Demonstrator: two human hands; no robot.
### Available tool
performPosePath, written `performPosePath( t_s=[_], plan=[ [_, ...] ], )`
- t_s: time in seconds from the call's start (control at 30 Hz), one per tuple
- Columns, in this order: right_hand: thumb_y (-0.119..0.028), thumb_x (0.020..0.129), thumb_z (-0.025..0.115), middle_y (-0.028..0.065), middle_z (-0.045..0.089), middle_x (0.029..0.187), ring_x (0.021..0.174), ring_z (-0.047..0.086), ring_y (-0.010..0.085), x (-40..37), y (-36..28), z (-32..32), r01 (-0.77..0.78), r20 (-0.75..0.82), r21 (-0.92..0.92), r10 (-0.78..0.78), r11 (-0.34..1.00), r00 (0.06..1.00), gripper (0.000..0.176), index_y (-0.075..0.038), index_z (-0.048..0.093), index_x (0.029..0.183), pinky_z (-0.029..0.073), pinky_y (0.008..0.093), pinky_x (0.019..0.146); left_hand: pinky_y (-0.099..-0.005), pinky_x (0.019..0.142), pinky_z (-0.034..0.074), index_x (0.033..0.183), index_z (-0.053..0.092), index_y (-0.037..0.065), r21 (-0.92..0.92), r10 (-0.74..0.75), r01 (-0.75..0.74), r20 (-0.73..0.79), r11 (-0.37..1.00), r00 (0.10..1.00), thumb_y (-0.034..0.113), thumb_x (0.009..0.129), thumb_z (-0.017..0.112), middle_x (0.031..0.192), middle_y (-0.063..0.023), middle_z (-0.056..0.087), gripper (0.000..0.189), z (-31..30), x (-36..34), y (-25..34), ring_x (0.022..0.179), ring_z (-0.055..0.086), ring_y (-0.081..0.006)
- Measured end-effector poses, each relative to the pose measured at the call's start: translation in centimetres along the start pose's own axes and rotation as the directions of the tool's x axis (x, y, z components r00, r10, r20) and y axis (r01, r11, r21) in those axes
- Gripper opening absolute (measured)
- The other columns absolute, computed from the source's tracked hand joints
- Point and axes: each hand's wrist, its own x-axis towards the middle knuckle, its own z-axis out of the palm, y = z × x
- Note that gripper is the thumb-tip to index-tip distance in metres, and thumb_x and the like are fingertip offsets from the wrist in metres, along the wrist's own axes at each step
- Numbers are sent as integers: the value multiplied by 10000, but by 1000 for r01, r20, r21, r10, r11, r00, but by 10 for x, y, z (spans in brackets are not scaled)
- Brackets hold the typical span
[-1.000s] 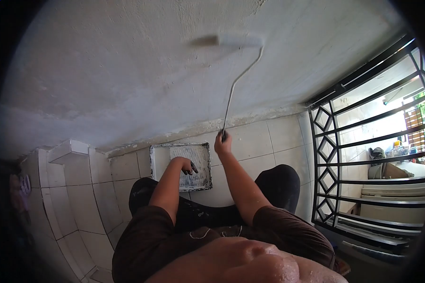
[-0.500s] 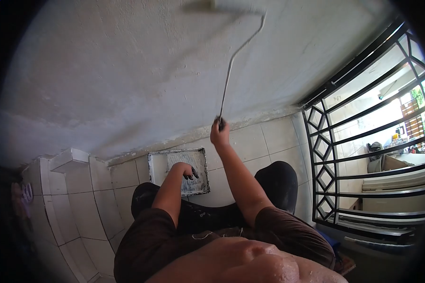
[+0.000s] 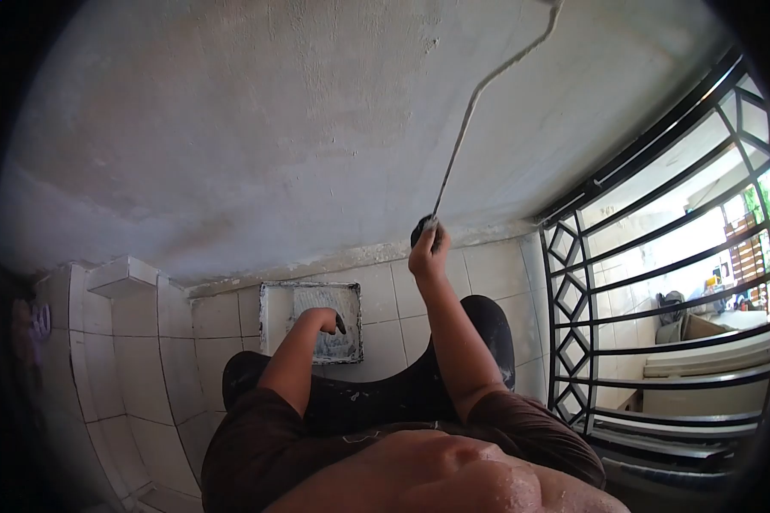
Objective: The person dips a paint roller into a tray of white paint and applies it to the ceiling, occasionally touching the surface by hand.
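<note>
My right hand (image 3: 429, 243) is wrapped round the dark handle of a paint roller, whose long bent rod (image 3: 472, 107) reaches up in front of the wall (image 3: 257, 145). The roller's head lies almost wholly beyond the top edge of the view. My left hand (image 3: 326, 322) hangs over a paint-smeared square tray (image 3: 358, 299) on the tiled floor; its dark-stained fingers point down and blur together, so their hold is unclear.
A black metal grille (image 3: 573, 316) stands at the right, with stacked boards and other objects behind it. White tiled steps (image 3: 128, 321) rise at the left. My knees are bent on both sides of the tray's near edge.
My right hand and the rod have moved right, and the roller head has gone up nearly out of view. The tray and left hand appear slightly lower left as the view has shifted.
</note>
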Motion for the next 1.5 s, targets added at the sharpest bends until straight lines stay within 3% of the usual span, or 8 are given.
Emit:
performPosePath(
  t_s=[0.3,0.4,0.6,0.8,0.93,1.17,1.27,1.5],
  plan=[
    [-204,948,435,-16,387,549,520,350,69,5,42,-24,-172,69,-96,179,980,981,293,-21,447,720,263,271,460,-374,803,509,1165,656,265,-308,-31,-12,-137,951,990,17,752,553,1063,-116,669,492,-6,-52,68,929,626,-264],
    [-170,937,450,0,397,550,528,365,80,6,52,-28,-125,55,-204,138,971,989,258,2,477,747,286,283,466,-379,842,503,1129,676,257,-213,95,-166,-306,963,947,-27,691,529,1081,-171,652,543,28,-21,48,973,627,-315],
    [-172,948,460,-25,403,606,573,367,67,-81,136,-28,-149,-28,-263,147,953,989,264,-14,460,736,283,268,491,-391,849,489,1098,684,181,-140,-134,103,-233,985,963,9,729,571,1052,-185,649,423,29,-69,89,944,623,-339],
    [-180,951,439,-25,381,586,561,359,68,-143,180,-46,-293,39,-253,313,922,949,274,-20,441,730,272,268,481,-432,781,500,960,602,-60,-91,-2,-38,-407,995,913,91,751,636,942,-239,644,260,6,-128,161,903,628,-387],
    [-105,875,418,43,445,590,558,410,114,-94,144,-31,-236,59,-241,257,941,964,192,20,470,740,334,307,495,-438,776,499,1007,574,-65,-82,17,-57,-424,995,905,122,771,650,939,-232,646,310,9,-145,173,897,628,-390],
    [-200,955,443,-30,400,566,518,345,63,45,-8,25,-21,-64,-41,19,999,998,296,-57,433,697,263,261,453,-429,777,497,1048,573,-28,-114,-30,-30,-488,993,873,124,795,638,946,-229,645,302,18,-188,182,892,631,-380],
    [-210,958,448,-39,377,556,520,331,60,69,-26,17,-76,11,-27,76,997,997,303,-55,429,698,252,261,453,-427,777,494,1048,575,-33,-177,-85,-11,-524,984,847,133,798,641,939,-229,641,308,27,-201,186,892,628,-378],
    [-239,952,443,28,413,588,568,394,130,-16,80,-25,-4,35,-361,18,933,999,322,-18,463,718,327,330,505,-427,767,495,1074,543,-51,-174,-84,-24,-587,984,805,117,784,644,915,-235,631,350,50,-200,181,880,625,-377]
  ],
)
